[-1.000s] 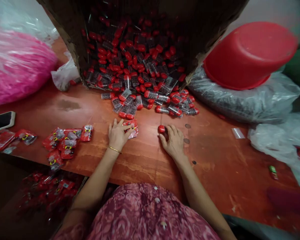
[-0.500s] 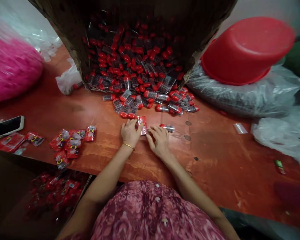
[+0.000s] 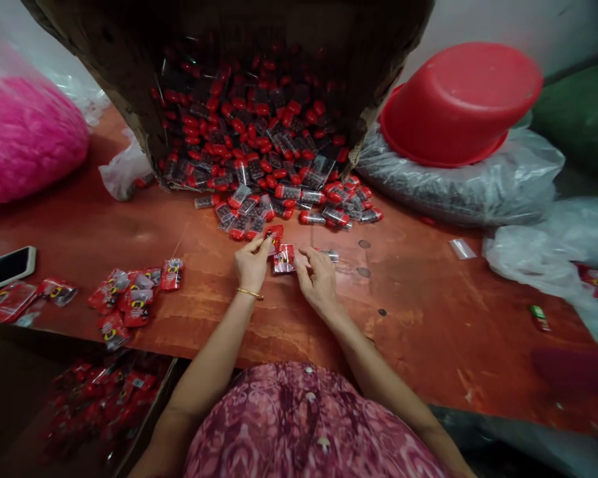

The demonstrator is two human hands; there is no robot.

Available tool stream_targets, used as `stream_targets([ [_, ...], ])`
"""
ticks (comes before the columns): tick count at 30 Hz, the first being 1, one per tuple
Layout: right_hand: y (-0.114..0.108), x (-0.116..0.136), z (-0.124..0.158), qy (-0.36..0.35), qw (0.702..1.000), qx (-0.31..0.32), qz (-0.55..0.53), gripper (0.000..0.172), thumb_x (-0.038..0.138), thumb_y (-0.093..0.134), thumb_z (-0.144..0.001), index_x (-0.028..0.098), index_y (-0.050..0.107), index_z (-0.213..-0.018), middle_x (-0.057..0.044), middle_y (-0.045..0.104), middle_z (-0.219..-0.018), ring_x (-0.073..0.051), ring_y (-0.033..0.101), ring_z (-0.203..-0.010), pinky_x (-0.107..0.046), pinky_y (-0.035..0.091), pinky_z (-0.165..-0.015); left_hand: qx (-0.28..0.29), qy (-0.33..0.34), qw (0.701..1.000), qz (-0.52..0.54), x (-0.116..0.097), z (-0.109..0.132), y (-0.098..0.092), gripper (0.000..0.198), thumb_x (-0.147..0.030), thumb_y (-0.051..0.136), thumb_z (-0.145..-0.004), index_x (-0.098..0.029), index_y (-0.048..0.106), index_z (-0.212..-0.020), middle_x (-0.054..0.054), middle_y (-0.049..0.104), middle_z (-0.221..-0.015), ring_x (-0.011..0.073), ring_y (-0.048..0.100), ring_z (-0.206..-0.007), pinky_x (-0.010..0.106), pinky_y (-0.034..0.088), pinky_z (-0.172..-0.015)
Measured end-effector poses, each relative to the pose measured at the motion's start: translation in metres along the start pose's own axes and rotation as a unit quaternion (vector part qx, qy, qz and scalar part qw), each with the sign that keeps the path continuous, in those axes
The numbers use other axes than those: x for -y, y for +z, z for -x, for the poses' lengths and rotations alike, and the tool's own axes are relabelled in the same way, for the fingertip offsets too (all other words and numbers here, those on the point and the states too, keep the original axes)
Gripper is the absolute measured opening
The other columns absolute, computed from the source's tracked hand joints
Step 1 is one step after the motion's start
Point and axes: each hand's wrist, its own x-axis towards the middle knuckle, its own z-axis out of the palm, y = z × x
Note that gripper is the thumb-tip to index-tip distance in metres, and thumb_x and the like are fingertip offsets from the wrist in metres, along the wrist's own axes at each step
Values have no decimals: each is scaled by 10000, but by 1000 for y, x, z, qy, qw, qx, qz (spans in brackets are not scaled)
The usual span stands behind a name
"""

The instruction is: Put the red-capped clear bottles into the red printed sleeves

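My left hand [image 3: 252, 264] pinches the top of a small red printed packet [image 3: 280, 252] that rests on the brown table [image 3: 428, 312]. My right hand [image 3: 319, 277] is closed on the packet's right side, and a clear red-capped tube [image 3: 331, 254] lies just beyond its fingers. Behind both hands, several of the same red-capped tubes [image 3: 279, 199] spill out of a tipped cardboard box [image 3: 129, 86].
A pile of filled red packets [image 3: 129, 295] lies at the left, with a phone [image 3: 4, 267] further left. More packets fill a box [image 3: 99, 398] below the table edge. A red basin [image 3: 458, 99] sits on plastic bags [image 3: 458, 186] at the right. A pink bag [image 3: 24, 139] is far left.
My right hand left the lone tube and moved left to meet my left hand at the packet. The packet is now pinched between both hands, slightly lifted at its top.
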Motion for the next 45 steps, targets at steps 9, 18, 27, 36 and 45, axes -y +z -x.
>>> stream_targets([
  [9, 12, 12, -14, 191, 947, 24, -256, 326, 452, 513, -786, 165, 560, -640, 30, 520, -572, -101, 438, -527, -222, 366, -525, 69, -71, 991, 92, -12, 20, 13, 292, -427, 683, -630, -135, 686, -622, 4, 655, -567, 101, 543, -500, 211, 413, -502],
  [18, 11, -14, -20, 192, 974, 36, -117, 385, 454, 395, -854, 174, 608, -700, 11, 582, -602, -132, 507, -578, -227, 354, -552, 65, 130, 971, -190, 13, 9, 12, 331, -300, 661, -712, -202, 509, -435, 75, 719, -912, 245, 573, -1103, 420, 344, -1006],
  [27, 31, -7, -27, 217, 970, 91, -55, 336, 381, 383, -845, 191, 590, -662, -27, 613, -601, -161, 537, -574, -252, 367, -547, 73, 123, 903, -406, 5, 5, 3, 187, -354, 571, -781, -190, 637, -722, 108, 709, -864, 244, 638, -889, 350, 410, -811],
  [36, 51, -8, -43, 186, 959, 96, -190, 364, 455, 413, -823, 187, 575, -637, 4, 587, -600, -135, 528, -598, -234, 397, -573, -26, 85, 896, -435, -10, 1, -27, 511, -421, 559, -777, -123, 524, -1190, 171, 674, -1050, 289, 622, -968, 428, 353, -939],
  [45, 9, 16, -18, 151, 962, 59, -218, 366, 445, 436, -817, 197, 429, -548, 44, 390, -515, -92, 361, -503, -227, 300, -500, 171, -70, 983, 19, -27, 20, -12, 411, -542, 624, -666, -144, 639, -566, 26, 606, -544, 144, 567, -550, 263, 440, -570],
])
